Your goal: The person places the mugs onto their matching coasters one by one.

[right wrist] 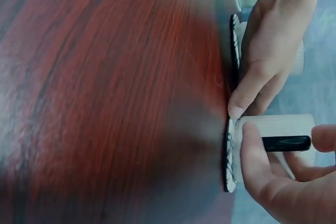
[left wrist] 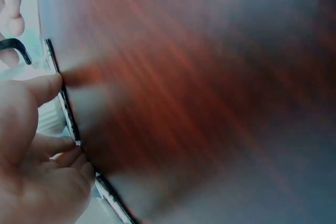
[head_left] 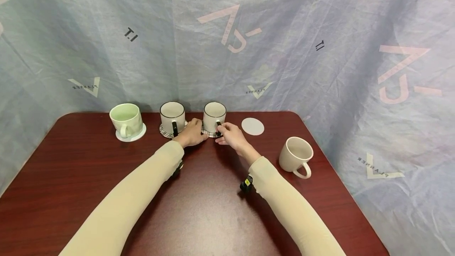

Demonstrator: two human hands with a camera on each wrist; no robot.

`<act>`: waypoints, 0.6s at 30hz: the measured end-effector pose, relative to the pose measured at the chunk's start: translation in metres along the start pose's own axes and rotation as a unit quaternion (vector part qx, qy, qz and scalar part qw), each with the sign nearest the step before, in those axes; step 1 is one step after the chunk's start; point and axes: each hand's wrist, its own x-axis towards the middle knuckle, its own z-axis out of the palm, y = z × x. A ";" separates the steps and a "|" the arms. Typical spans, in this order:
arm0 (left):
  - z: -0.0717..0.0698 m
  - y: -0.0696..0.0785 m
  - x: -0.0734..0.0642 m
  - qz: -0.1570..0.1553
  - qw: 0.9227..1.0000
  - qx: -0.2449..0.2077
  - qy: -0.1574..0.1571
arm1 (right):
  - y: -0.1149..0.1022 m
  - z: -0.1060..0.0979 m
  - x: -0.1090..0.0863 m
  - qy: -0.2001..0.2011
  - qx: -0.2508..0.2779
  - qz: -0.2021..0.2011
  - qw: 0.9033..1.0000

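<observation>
A white mug point(head_left: 212, 119) with a black rim and black handle stands upright on a round plaid coaster point(right wrist: 229, 156) at the table's back. My right hand point(head_left: 232, 136) holds this mug at its handle point(right wrist: 286, 143), thumb low beside it and fingers curled around. My left hand point(head_left: 193, 133) grips the edge of the same coaster, with the thumb point(left wrist: 50, 86) against its rim. Just left of that hand, a matching white mug point(head_left: 172, 117) sits on another plaid coaster point(head_left: 163, 132).
A pale green mug point(head_left: 131, 123) stands on a white coaster point(head_left: 141, 134) at the back left. On the right lie a bare white coaster point(head_left: 252, 126) and, nearer me, a cream mug point(head_left: 291, 160) standing directly on the dark red table point(head_left: 206, 208). A printed cloth point(head_left: 170, 50) hangs behind.
</observation>
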 end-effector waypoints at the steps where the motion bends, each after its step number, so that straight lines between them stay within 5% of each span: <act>1: 0.001 0.001 0.000 0.004 1.000 0.007 0.005 | -0.001 -0.001 -0.002 0.003 -0.006 -0.001 1.000; 18: -0.002 0.011 -0.025 0.027 0.999 -0.002 0.024 | -0.030 -0.048 -0.054 -0.017 -0.016 -0.039 0.999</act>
